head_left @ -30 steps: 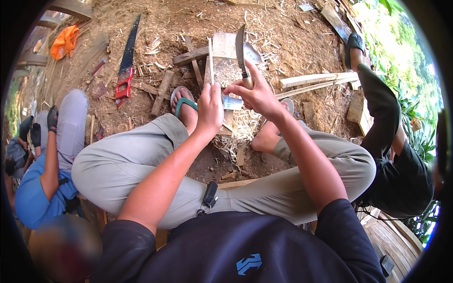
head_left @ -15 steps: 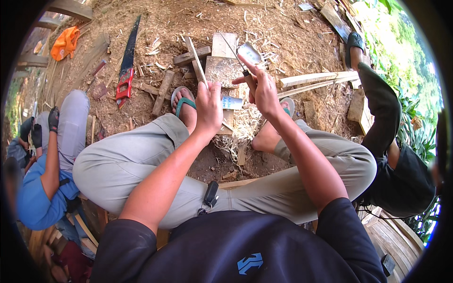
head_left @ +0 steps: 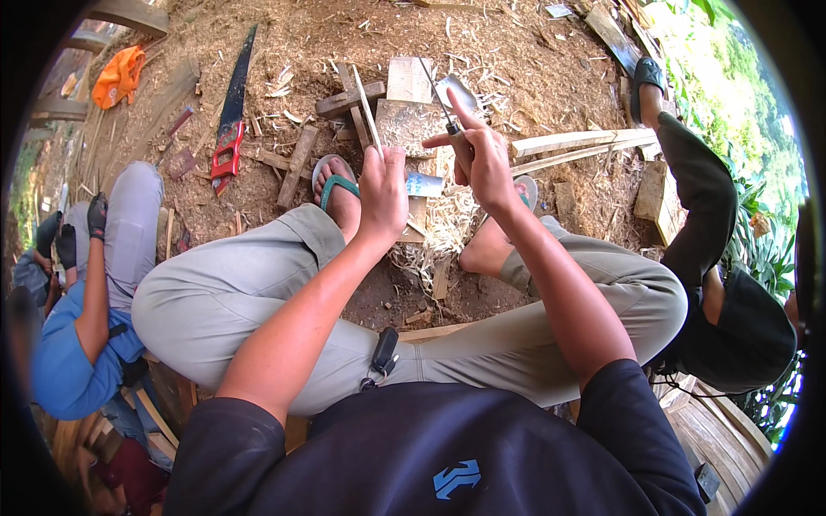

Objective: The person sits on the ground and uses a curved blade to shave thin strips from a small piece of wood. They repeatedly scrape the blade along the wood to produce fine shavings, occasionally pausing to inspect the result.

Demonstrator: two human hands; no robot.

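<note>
- In my left hand (head_left: 383,189), a stick (head_left: 368,112) of pale cream wood.
- In my right hand (head_left: 483,170), a knife (head_left: 464,153): dark grey blade, brown handle, black collar.
- At six o'clock, my shirt (head_left: 361,456), dark navy with an angular bright-blue motif (head_left: 456,480).
- Across my legs, plain light grey trousers (head_left: 232,297); on my left foot, a green sandal strap (head_left: 340,187).
- At ten o'clock, a saw (head_left: 227,155), red-handled and dark-bladed; farther out, an orange cloth (head_left: 119,77).
- At two o'clock, vivid green foliage (head_left: 731,95).
</note>
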